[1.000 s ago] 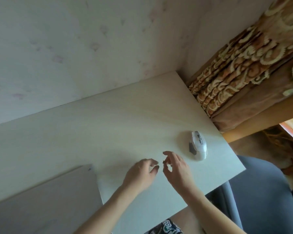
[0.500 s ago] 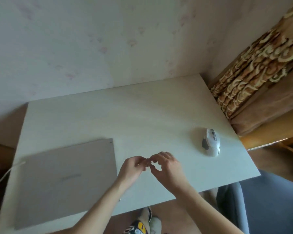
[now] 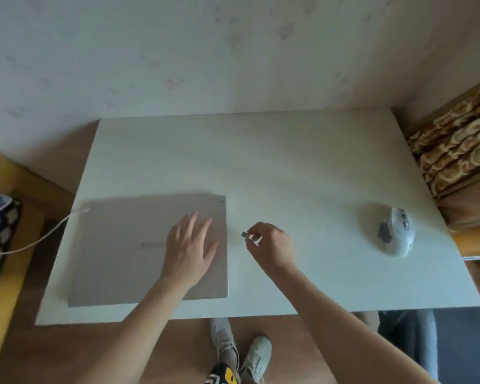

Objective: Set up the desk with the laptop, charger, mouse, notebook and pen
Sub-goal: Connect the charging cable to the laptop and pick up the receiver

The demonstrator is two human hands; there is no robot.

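Closed laptop [image 3: 139,250] lies flat at the desk's [image 3: 288,167] left front, white cable [image 3: 36,239] at its left edge. My left hand [image 3: 190,252] rests spread flat on the lid, grasping nothing. My right hand [image 3: 270,246] pinches a small dark plug [image 3: 244,234] just beside the laptop's right edge. Mouse [image 3: 396,231] sits far right.

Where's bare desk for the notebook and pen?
Free: the wide strip between the closed laptop and the wall, and the stretch between the right hand and the mouse. Crowded: the desk's front left, where the laptop lies under the flat left hand; the right hand pinches a small dark piece.
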